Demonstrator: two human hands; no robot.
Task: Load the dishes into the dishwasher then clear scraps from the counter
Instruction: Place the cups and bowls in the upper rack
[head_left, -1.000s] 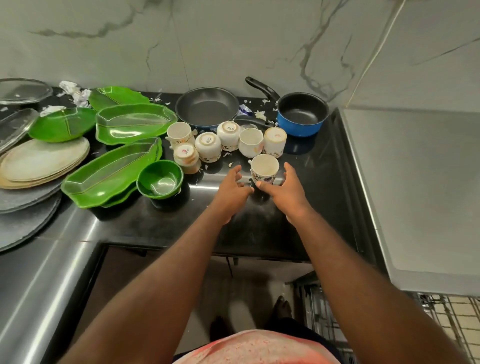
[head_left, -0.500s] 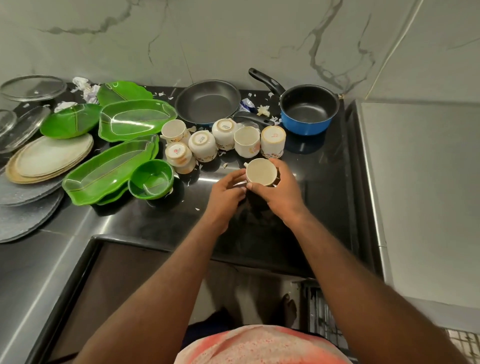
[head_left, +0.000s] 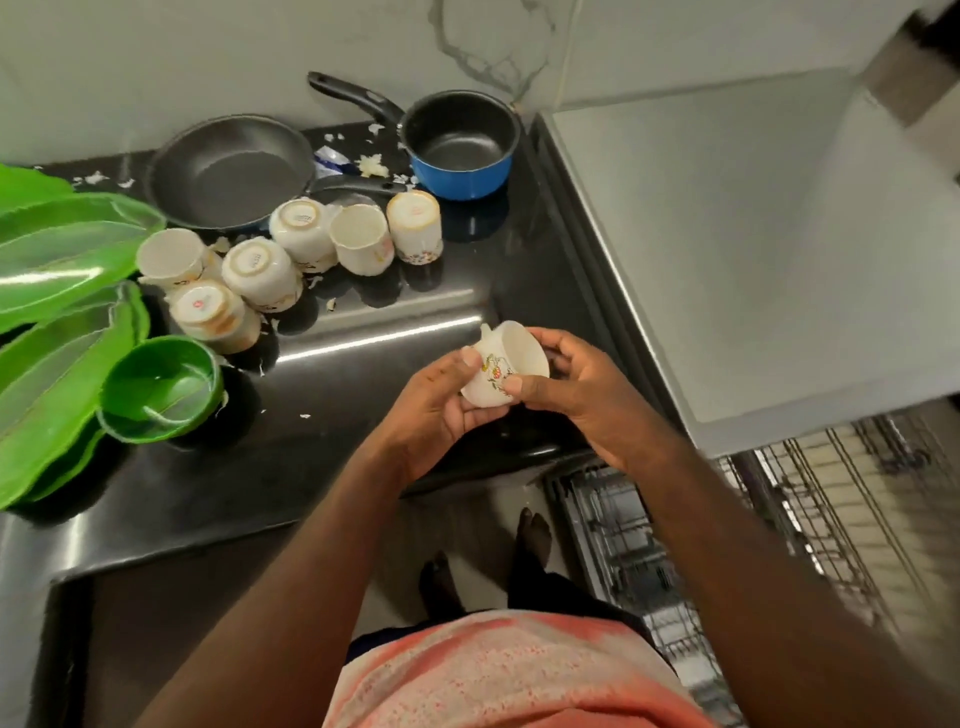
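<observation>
A person looks down at both hands, held close together just above the front part of a dark, shiny desk (head_left: 332, 447). Between the hands is a white cup (head_left: 498, 371) with a small flower print. It is tipped on its side, with its mouth turned toward the right hand.

The left hand (head_left: 436, 410) cradles the base end, its fingers curled underneath and its thumb pressed on the printed side. The right hand (head_left: 576, 395) grips the rim end, its thumb on the print and its fingers wrapped round the far side. The cup is lifted off the desk and touches only the two hands.

Beyond the left hand, farther back on the desk, six more cups (head_left: 257, 270) stand in a tight cluster, most of them upside down. Behind those sit a black pan (head_left: 228, 171) and a blue pot (head_left: 460, 145), with white scraps (head_left: 371, 165) scattered between them.

Well to the left of the left hand are a small green bowl (head_left: 161, 387) and stacked green plates (head_left: 57, 249).

Below the right hand and to its right, a wire dishwasher rack (head_left: 623, 545) shows beneath desk level.
</observation>
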